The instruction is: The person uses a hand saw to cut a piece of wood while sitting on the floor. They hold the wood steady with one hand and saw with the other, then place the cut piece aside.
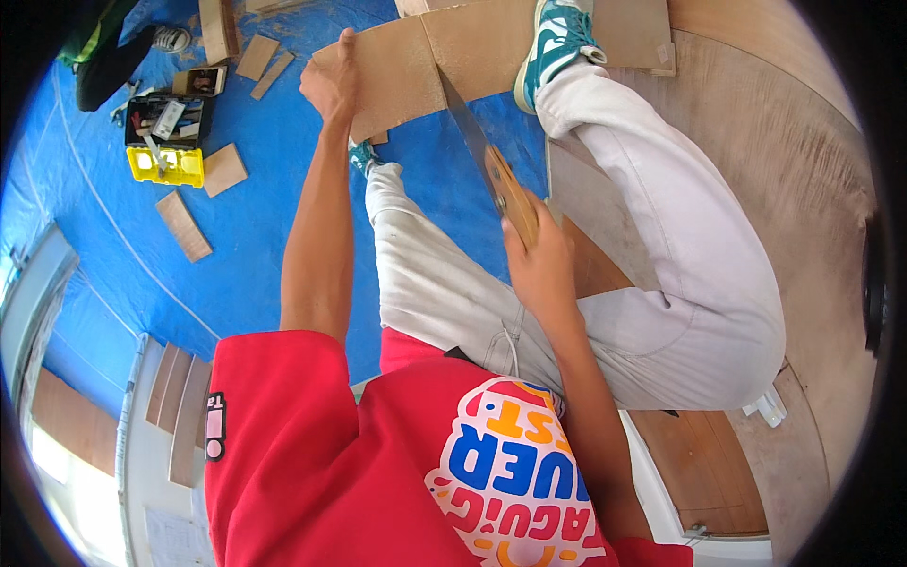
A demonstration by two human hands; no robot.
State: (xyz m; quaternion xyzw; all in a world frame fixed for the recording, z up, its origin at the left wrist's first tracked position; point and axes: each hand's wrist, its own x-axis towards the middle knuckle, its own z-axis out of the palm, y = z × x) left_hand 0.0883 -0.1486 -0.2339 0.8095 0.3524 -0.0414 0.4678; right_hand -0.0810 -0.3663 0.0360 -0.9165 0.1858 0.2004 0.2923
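A wide brown wooden board (392,80) lies across the top of the view, with a thin line running over its face. My left hand (333,80) grips its left end, thumb up along the edge. My right hand (543,255) is wrapped round the wooden handle of a handsaw (510,194). The saw's blade slants up and left, and its tip meets the board's near edge close to the line. My right foot, in a green and white shoe (557,47), rests on the board to the right of the blade.
A black and yellow toolbox (165,168) with tools stands at the left on a blue tarp (255,189). Wood offcuts (184,227) lie around it. Another person's shoe (171,39) shows at the upper left. A large wooden surface (756,161) spreads along the right.
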